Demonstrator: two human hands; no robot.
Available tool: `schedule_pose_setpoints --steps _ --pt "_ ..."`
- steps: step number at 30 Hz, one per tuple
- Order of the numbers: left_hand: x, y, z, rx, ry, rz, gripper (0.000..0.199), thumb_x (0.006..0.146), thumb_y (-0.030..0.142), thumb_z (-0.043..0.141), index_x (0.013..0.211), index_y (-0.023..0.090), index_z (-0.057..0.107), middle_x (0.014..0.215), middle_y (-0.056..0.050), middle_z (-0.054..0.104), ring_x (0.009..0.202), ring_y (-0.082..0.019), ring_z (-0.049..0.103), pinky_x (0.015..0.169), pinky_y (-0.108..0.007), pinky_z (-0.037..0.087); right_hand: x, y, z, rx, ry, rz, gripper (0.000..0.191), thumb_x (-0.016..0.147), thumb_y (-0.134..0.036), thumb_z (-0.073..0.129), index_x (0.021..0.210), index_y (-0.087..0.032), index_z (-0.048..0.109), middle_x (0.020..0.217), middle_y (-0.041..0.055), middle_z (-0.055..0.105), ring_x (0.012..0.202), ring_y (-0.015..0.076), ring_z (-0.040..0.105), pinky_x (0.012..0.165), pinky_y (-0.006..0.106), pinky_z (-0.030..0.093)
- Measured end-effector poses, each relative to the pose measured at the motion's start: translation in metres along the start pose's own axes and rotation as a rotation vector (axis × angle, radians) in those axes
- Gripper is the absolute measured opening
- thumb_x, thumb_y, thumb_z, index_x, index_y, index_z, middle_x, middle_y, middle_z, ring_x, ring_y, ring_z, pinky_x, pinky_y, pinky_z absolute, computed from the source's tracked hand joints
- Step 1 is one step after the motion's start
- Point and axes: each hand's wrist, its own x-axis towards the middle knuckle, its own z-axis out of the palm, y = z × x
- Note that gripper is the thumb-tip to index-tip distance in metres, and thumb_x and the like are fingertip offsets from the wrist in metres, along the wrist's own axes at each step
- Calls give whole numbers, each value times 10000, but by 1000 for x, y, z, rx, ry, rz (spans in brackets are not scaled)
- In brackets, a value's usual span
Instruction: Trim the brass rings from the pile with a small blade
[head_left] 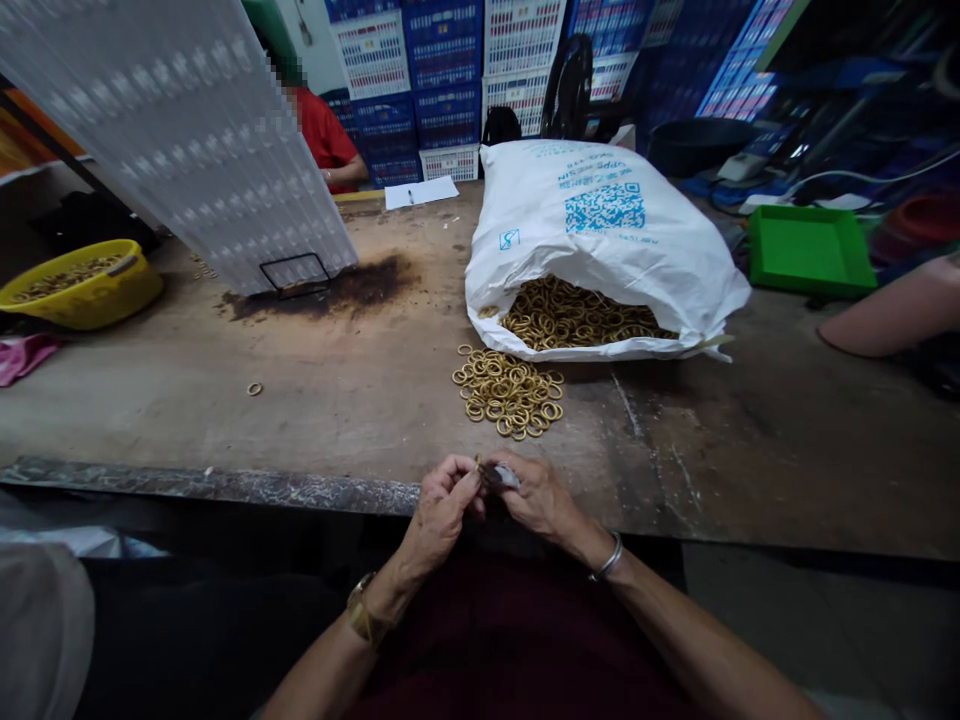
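At the table's front edge, my left hand [444, 502] pinches a small gold ring [478, 462] between thumb and fingers. My right hand [541, 498] meets it there, closed around a small dark object with a pale grey part [507, 477]; its kind is hard to make out. Just beyond both hands lies a loose pile of gold rings [510, 392]. Behind that pile, a white woven sack [600, 215] rests on its side with its mouth towards me, and many more rings [577, 312] show inside.
One stray ring [255, 389] lies on the wooden table [360, 390]. To the left are a yellow basin [112, 290] of rings and a tall translucent panel [195, 140]. A green tray [810, 250] sits at right. Across the table is a person in a red sleeve [326, 135], near stacked crates [442, 60].
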Motion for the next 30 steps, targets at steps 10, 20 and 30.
schedule_pose_setpoints --steps 10,20,30 --pt "-1 1 3 124 74 39 338 786 470 530 799 134 493 635 -11 512 588 -108 476 596 -227 397 2 2 5 -172 -18 -56 252 678 -85 409 864 -153 563 753 30 599 685 147 550 618 205 344" --pt "-3 -4 -5 132 59 10 328 826 465 489 758 144 484 621 -3 509 557 -100 467 598 -227 382 5 -12 7 -423 -81 126 181 714 -101 466 837 -178 573 731 19 610 645 152 551 534 237 246" --pt "-25 4 2 -315 -59 -160 319 737 420 632 739 113 542 810 -83 589 672 -137 561 593 -256 465 24 6 -6 -610 105 194 221 768 -153 466 963 -179 565 836 35 613 761 179 565 604 237 313"
